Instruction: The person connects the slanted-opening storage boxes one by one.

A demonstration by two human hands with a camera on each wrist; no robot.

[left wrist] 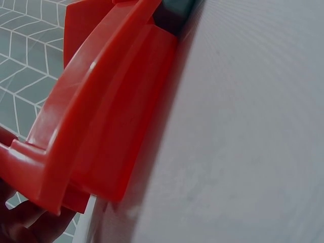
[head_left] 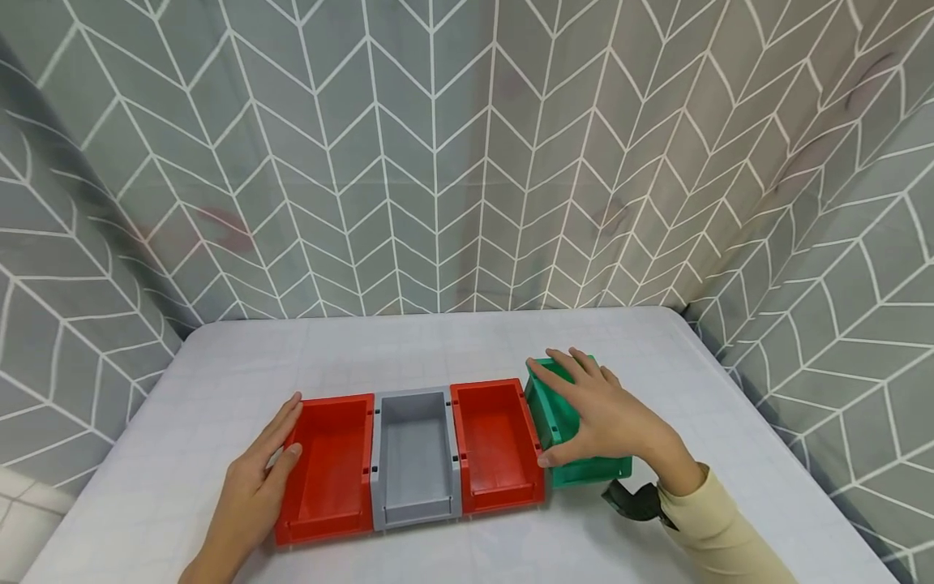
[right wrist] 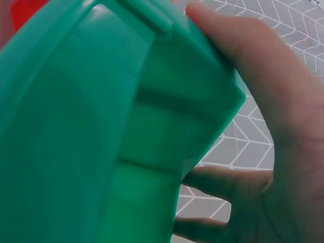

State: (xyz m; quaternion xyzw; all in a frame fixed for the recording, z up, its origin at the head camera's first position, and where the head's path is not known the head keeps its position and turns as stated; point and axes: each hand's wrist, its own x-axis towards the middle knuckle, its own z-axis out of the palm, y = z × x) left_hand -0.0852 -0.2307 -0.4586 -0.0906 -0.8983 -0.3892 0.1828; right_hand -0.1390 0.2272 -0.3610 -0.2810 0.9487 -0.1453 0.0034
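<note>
Three shallow plastic bins stand side by side in a row: a left red bin (head_left: 332, 466), a grey bin (head_left: 416, 454) in the middle and a right red bin (head_left: 499, 442). At the row's right end a green bin (head_left: 591, 470) sits slightly angled against the right red bin. My left hand (head_left: 251, 483) holds the left red bin's outer side, thumb over the rim and fingers along the outside wall. Spread across the green bin, my right hand (head_left: 601, 414) grips it with the thumb on the near left and fingers toward the far edge, hiding part of its inside.
A white cloth-covered table (head_left: 409, 357) lies under the bins. Grey curtains (head_left: 438, 162) with white zigzag lines hang behind it and at both sides. A black strap or device (head_left: 635, 500) hangs at my right wrist beside the beige sleeve.
</note>
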